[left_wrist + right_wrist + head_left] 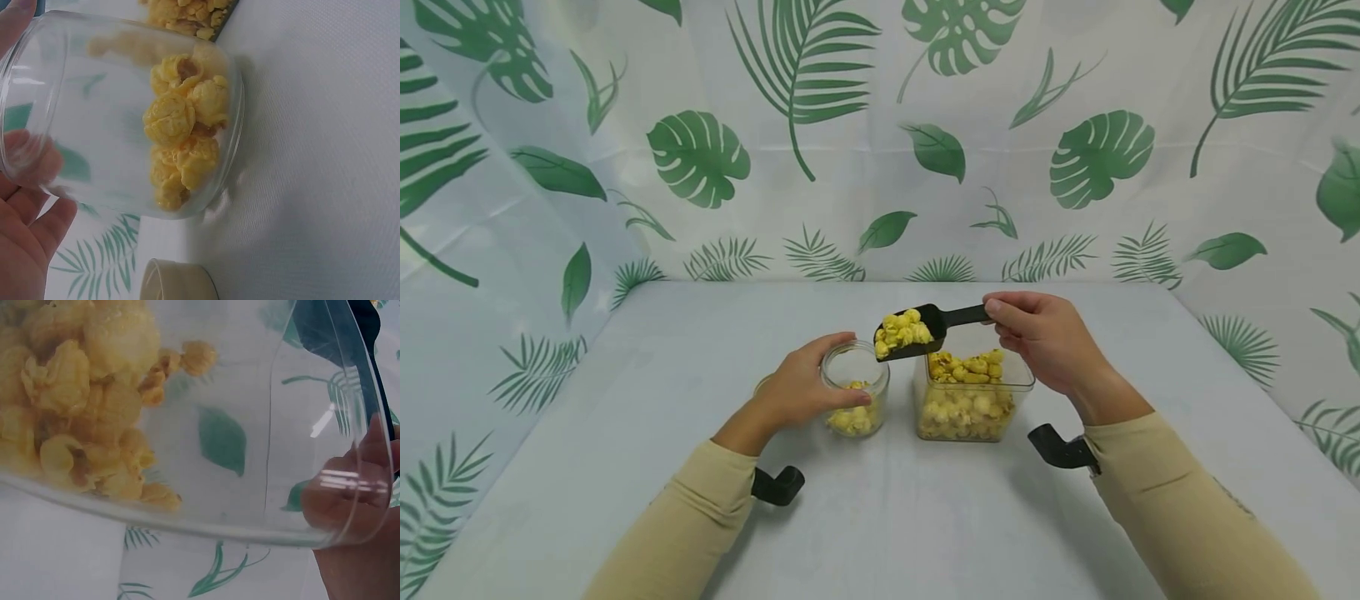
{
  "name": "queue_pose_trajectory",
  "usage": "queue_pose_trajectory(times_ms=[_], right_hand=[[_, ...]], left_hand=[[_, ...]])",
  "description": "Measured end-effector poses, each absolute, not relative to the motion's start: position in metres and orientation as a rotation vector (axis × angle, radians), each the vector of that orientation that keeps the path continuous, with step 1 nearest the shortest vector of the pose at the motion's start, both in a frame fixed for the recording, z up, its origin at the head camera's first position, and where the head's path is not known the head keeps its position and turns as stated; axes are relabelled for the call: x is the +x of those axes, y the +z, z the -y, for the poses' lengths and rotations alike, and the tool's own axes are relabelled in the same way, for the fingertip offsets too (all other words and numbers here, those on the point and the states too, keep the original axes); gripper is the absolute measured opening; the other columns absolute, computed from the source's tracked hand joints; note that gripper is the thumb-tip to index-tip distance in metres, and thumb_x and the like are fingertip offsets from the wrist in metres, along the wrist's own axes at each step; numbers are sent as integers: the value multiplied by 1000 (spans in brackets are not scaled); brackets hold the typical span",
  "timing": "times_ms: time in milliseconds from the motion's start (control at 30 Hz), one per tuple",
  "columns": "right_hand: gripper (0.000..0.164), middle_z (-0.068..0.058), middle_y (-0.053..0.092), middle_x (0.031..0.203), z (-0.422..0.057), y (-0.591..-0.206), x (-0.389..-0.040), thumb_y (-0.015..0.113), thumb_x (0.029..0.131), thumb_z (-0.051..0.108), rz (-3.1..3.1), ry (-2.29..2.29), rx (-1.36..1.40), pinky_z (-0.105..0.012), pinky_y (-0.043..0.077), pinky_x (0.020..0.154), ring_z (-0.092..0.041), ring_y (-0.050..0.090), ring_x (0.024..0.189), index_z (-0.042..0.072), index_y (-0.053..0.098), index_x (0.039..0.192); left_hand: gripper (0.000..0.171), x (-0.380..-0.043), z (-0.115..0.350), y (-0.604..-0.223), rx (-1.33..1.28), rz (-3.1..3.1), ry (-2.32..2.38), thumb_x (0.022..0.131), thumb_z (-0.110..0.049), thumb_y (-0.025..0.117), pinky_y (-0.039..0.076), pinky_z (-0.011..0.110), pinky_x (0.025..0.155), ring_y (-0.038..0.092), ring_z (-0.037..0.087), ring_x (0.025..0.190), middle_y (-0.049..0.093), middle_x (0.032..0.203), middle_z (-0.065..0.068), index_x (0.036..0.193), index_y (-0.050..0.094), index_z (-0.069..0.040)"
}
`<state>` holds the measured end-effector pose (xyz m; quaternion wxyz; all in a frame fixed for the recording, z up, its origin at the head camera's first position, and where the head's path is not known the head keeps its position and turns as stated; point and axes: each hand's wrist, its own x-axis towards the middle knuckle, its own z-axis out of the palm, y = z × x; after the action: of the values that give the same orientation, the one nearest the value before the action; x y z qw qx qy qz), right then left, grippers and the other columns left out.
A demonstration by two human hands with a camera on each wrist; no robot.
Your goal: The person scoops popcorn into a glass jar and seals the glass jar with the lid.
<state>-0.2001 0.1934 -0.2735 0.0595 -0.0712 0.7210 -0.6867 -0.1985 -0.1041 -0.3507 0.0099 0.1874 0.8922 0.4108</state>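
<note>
A leaf-print curtain (850, 200) bounds the back and sides of the white table (910, 525), whose surface runs on left, right and in front of the containers. The clear box (981, 387), part filled with popcorn (972, 368), stands just right of a glass jar (884, 392), a narrow gap between. The right hand (1048, 337), raised over the box's right edge, pinches the end of a black scoop's (964, 316) handle. The left hand (801, 383) curls round the jar's left side, thumb towards the person. The loaded scoop points left, its tip at the jar's rim; whether they touch, I cannot tell
</note>
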Motion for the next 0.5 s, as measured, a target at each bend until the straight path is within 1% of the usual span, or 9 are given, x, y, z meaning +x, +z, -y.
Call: queue_pose_trajectory(times_ms=[133,200,300,500], right_hand=[[45,-5,53,83,-190,-273,-201,61,85,25,-2218,-2030,-237,-22,44,64,-15,43,70,-8,51,113],[42,-5,54,82,-188,-272,-202,61,86,26,-2246,-2000,-251,-23,43,63,-15,43,70,-7,53,112],[44,-5,54,81,-185,-271,-202,60,86,27,-2295,-1945,-255,-24,43,63,-16,43,70,-7,52,112],[45,-6,54,84,-182,-268,-203,59,87,29,-2364,-1848,-270,-24,43,64,-17,44,73,-7,52,114]], left_hand=[[82,-199,104,-351,595,-2797,1265,63,-50,76,33,41,97,35,13,122,43,130,-10,133,41,-25],[82,-200,105,-351,603,-2808,1257,63,-50,76,33,41,97,35,12,122,44,130,-10,133,41,-25],[82,-200,105,-352,618,-2815,1249,63,-51,75,32,40,97,35,12,122,44,129,-10,133,41,-24],[82,-200,104,-351,622,-2816,1246,63,-50,76,33,41,97,36,12,122,45,129,-9,133,42,-24]])
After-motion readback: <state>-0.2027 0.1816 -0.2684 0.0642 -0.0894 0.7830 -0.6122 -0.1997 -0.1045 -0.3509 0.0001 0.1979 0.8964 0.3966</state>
